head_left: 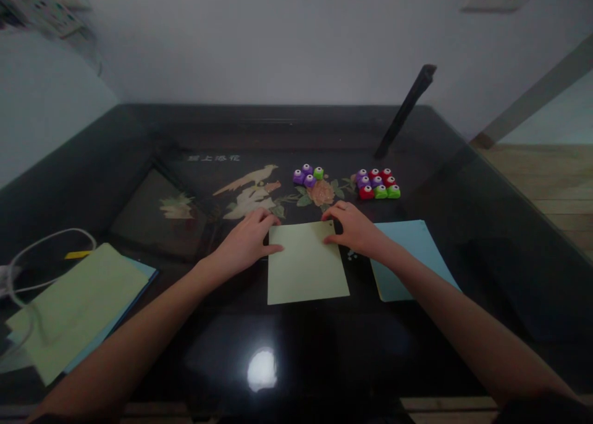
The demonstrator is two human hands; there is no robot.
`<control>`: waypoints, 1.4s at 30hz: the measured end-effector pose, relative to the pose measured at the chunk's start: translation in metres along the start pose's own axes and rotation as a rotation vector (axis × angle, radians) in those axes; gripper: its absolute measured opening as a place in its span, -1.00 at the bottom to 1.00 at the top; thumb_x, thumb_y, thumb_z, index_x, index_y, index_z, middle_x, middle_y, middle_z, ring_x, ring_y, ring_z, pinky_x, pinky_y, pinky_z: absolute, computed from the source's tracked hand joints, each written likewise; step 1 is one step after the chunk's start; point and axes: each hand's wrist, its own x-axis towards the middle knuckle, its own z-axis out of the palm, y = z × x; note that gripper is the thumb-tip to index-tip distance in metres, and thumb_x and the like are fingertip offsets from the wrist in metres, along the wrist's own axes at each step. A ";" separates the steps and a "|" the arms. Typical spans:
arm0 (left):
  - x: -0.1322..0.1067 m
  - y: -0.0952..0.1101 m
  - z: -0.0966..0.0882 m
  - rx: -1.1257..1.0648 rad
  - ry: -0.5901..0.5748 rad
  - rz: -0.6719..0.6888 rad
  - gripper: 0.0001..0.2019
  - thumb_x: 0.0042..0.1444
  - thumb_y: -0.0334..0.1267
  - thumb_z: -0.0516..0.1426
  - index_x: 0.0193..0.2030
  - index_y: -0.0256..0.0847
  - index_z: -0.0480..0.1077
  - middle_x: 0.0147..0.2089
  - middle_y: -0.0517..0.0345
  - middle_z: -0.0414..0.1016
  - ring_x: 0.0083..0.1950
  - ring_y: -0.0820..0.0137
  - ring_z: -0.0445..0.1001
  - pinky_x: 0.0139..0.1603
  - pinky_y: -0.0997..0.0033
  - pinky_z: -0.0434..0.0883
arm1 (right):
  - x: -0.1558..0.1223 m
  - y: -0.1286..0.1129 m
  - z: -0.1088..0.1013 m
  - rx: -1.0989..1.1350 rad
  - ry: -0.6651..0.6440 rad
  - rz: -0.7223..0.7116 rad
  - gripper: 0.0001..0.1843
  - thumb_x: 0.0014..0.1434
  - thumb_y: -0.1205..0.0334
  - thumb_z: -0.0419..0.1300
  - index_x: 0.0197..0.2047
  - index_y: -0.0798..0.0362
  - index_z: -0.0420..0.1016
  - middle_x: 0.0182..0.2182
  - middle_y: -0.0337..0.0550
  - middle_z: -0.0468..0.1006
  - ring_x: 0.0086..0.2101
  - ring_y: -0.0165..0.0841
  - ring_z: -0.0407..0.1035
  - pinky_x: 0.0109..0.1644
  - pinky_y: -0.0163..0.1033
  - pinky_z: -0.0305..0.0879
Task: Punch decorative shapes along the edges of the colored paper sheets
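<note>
A pale yellow-green sheet of paper [306, 266] lies on the dark glossy table in front of me. My left hand [243, 237] holds its far left corner, thumb on top and curled fingers at the back edge. At the far right corner, my right hand [356, 227] grips the sheet in the same way, its fingertips over the paper. A small dark mark shows in that corner. Partly under my right forearm are light blue sheets [407, 251]. Beyond the paper sit small purple and green pieces with eye-like tops [308, 175].
A larger group of red, purple and green eye-topped pieces [377, 184] sits behind my right hand. A black stick-like object [405, 112] rises near the back right. Yellow-green and blue sheets [88, 306] lie at the left beside a white cable [16, 288].
</note>
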 end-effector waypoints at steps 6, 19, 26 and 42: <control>0.001 0.000 0.002 -0.007 0.041 0.018 -0.67 0.04 -0.19 0.24 -0.08 -0.19 0.28 -0.02 0.00 0.35 0.01 0.13 0.39 -0.01 0.18 0.36 | 0.001 -0.003 -0.006 0.076 0.047 0.052 -0.86 0.00 0.40 0.29 -0.34 0.07 0.41 -0.36 -0.16 0.41 -0.31 -0.29 0.34 -0.23 -0.23 0.22; 0.006 -0.007 0.006 -0.066 0.144 0.007 -0.92 0.16 -0.30 0.09 -0.21 -0.15 0.39 -0.27 0.15 0.51 -0.25 0.30 0.47 -0.26 0.37 0.32 | 0.001 0.001 -0.007 0.117 0.109 0.109 -0.93 0.12 0.30 0.22 -0.37 0.06 0.54 -0.44 -0.18 0.51 -0.42 -0.35 0.34 -0.32 -0.26 0.19; 0.007 -0.014 0.008 -0.135 0.190 -0.010 -0.92 0.18 -0.24 0.08 -0.25 -0.15 0.37 -0.24 0.14 0.52 -0.19 0.28 0.48 -0.18 0.33 0.38 | 0.002 0.005 -0.008 0.195 0.166 0.070 -0.91 0.11 0.28 0.22 -0.36 0.06 0.56 -0.34 -0.12 0.50 -0.34 -0.32 0.38 -0.26 -0.22 0.26; -0.006 0.017 -0.024 -1.054 -0.089 -0.166 -0.72 0.10 -0.03 0.17 -0.21 -0.22 0.45 -0.27 0.11 0.58 -0.21 0.26 0.55 -0.19 0.31 0.47 | -0.008 -0.013 -0.053 0.889 0.175 0.299 -0.82 0.03 0.12 0.27 -0.36 0.05 0.47 -0.54 -0.25 0.52 -0.52 -0.41 0.40 -0.40 -0.25 0.36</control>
